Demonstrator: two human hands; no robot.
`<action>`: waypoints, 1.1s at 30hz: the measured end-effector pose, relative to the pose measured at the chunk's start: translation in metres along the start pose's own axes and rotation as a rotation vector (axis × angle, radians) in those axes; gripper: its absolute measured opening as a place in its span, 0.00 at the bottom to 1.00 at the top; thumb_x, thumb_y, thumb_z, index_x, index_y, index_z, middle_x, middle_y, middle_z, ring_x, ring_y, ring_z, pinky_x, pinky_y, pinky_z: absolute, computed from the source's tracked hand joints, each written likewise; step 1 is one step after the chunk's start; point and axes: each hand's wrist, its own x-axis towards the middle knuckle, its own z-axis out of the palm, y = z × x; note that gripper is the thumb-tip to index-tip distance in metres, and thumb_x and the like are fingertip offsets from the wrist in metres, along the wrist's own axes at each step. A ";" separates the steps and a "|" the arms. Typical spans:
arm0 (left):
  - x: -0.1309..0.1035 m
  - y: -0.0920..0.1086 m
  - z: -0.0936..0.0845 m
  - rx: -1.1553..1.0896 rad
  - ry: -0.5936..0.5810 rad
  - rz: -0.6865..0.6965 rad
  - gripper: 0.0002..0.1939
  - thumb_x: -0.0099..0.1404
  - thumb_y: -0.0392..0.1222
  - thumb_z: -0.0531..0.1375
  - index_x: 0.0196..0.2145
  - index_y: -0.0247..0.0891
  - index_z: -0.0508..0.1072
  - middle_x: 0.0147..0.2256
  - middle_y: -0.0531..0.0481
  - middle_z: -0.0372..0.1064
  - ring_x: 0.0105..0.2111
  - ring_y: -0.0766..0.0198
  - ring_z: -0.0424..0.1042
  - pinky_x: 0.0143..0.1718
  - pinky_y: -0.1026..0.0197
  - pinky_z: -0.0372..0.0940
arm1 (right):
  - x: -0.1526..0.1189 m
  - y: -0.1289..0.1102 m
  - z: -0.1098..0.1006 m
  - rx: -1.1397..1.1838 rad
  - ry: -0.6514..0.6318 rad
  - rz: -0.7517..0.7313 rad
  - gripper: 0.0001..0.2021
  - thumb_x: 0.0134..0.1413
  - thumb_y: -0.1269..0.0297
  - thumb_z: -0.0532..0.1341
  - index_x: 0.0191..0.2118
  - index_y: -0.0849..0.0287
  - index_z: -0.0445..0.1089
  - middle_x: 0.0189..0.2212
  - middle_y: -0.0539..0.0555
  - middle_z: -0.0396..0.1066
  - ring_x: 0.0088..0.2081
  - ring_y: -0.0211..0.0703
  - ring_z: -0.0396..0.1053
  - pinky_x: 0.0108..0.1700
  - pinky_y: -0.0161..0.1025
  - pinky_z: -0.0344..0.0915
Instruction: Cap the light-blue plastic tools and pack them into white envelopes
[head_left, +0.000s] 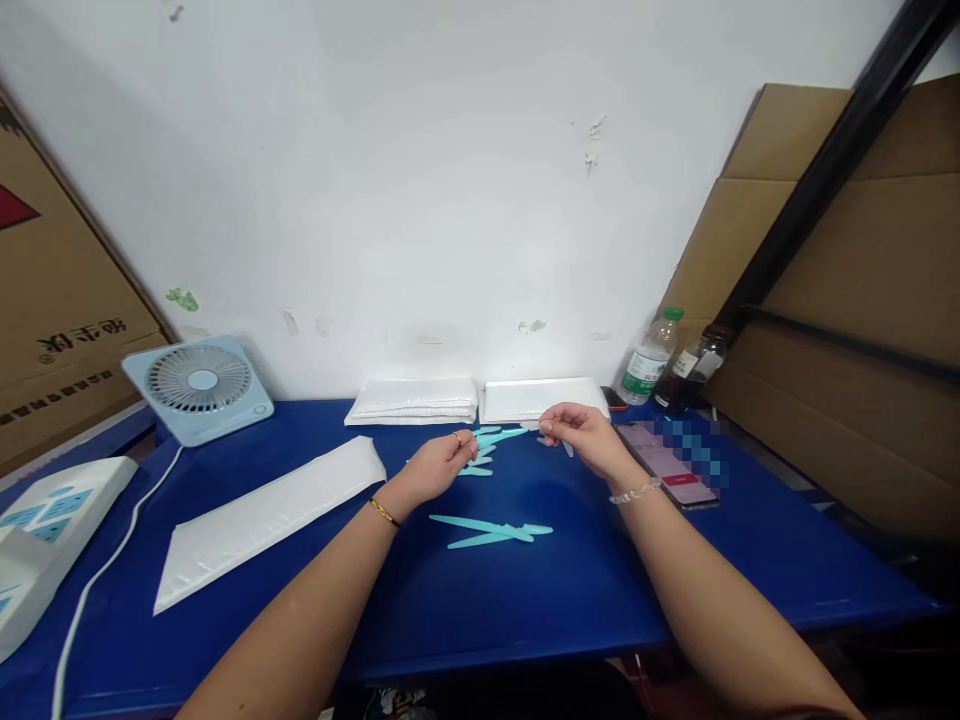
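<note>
My left hand [442, 465] is closed on a turquoise eyebrow razor [504, 436], whose blade end points right. Close to that end, my right hand [577, 436] is pinched on something small and pale that I cannot make out clearly. Beneath and beside my left hand lie several more turquoise razors [480, 464], partly hidden by the fingers. Two crossed turquoise razors [491, 535] rest nearer to me on the blue table [555, 600]. A small translucent piece [568, 449] lies just below my right hand.
White padded mailers [412, 400] are stacked along the wall, with another stack [517, 398] beside them. One mailer [270, 520] lies at left, near a fan [199, 385] and its cable. At right are a phone [675, 470], a water bottle [651, 360] and a dark bottle [690, 372].
</note>
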 end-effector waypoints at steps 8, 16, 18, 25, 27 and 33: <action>-0.001 0.000 -0.001 0.015 0.005 -0.001 0.21 0.68 0.56 0.42 0.31 0.39 0.64 0.27 0.55 0.62 0.28 0.66 0.61 0.32 0.64 0.56 | 0.000 0.001 0.000 -0.018 -0.023 -0.010 0.14 0.45 0.54 0.67 0.31 0.61 0.71 0.23 0.51 0.70 0.25 0.36 0.67 0.30 0.35 0.65; -0.001 0.002 0.001 0.064 -0.008 0.011 0.20 0.68 0.55 0.43 0.31 0.39 0.65 0.26 0.55 0.62 0.27 0.66 0.61 0.30 0.65 0.56 | -0.001 0.007 0.018 -0.038 -0.132 0.021 0.16 0.44 0.52 0.66 0.32 0.61 0.72 0.24 0.52 0.72 0.26 0.39 0.70 0.31 0.37 0.68; -0.002 0.001 0.000 0.099 -0.010 0.004 0.19 0.68 0.54 0.43 0.31 0.40 0.65 0.26 0.55 0.64 0.27 0.66 0.62 0.30 0.64 0.55 | 0.000 0.009 0.016 -0.091 -0.160 0.020 0.16 0.46 0.52 0.65 0.34 0.61 0.72 0.24 0.52 0.73 0.27 0.41 0.71 0.32 0.38 0.68; 0.000 -0.010 -0.004 0.413 0.097 -0.057 0.13 0.66 0.47 0.49 0.34 0.40 0.69 0.31 0.47 0.68 0.34 0.59 0.67 0.34 0.61 0.57 | 0.005 0.011 -0.046 -0.825 0.186 0.046 0.09 0.50 0.61 0.59 0.29 0.60 0.74 0.27 0.55 0.75 0.29 0.43 0.70 0.31 0.37 0.63; 0.000 -0.009 -0.005 0.457 0.139 -0.062 0.11 0.64 0.47 0.53 0.38 0.40 0.70 0.37 0.45 0.69 0.40 0.55 0.67 0.39 0.59 0.58 | 0.006 0.017 -0.056 -0.939 0.164 0.126 0.08 0.47 0.62 0.61 0.27 0.60 0.74 0.25 0.56 0.75 0.28 0.43 0.70 0.30 0.36 0.61; -0.009 0.005 0.001 0.233 -0.229 0.096 0.16 0.54 0.53 0.62 0.38 0.42 0.73 0.33 0.50 0.68 0.32 0.61 0.67 0.30 0.63 0.58 | 0.010 0.042 -0.042 -1.059 0.019 0.190 0.05 0.42 0.67 0.65 0.21 0.58 0.72 0.22 0.54 0.73 0.26 0.42 0.68 0.28 0.35 0.59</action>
